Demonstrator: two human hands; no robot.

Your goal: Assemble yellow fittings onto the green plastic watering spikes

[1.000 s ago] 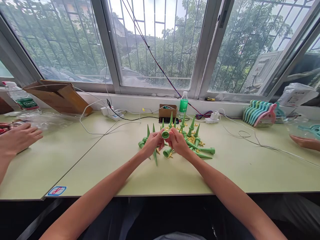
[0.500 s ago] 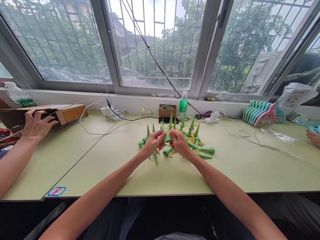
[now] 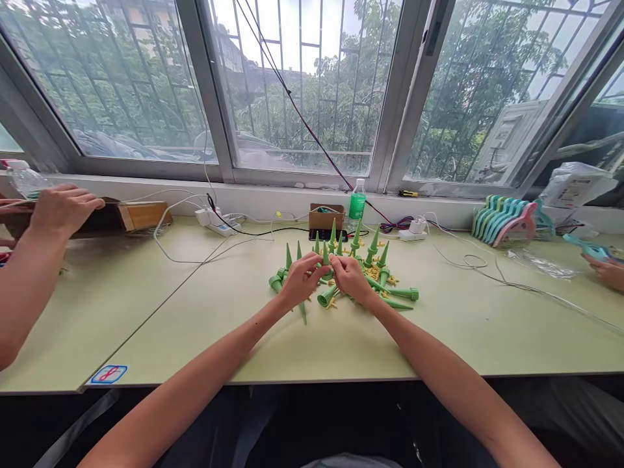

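Observation:
Several green plastic spikes [image 3: 373,247] stand or lie in a cluster on the pale green table, with small yellow pieces [image 3: 373,273] scattered among them. At the near side of the cluster, my left hand [image 3: 303,279] has its fingers closed round the ribbed base of one upright green spike [image 3: 325,255]. My right hand [image 3: 348,276] is beside it, fingers pinched together close to the same spike; what it pinches is too small to make out. An open-ended green spike [image 3: 326,297] lies just below my hands.
Behind the cluster are a small cardboard box [image 3: 326,218], a phone and a green bottle [image 3: 357,200]. Cables cross the table. At the left another person's hand [image 3: 65,208] is over a larger box [image 3: 141,216]; at the right are hangers [image 3: 507,220] and a person's hand [image 3: 604,270].
The spike between my hands has tipped from slanted to upright, and my left fingers have shifted round its base. The person's hand at the left has risen, and the box there has moved.

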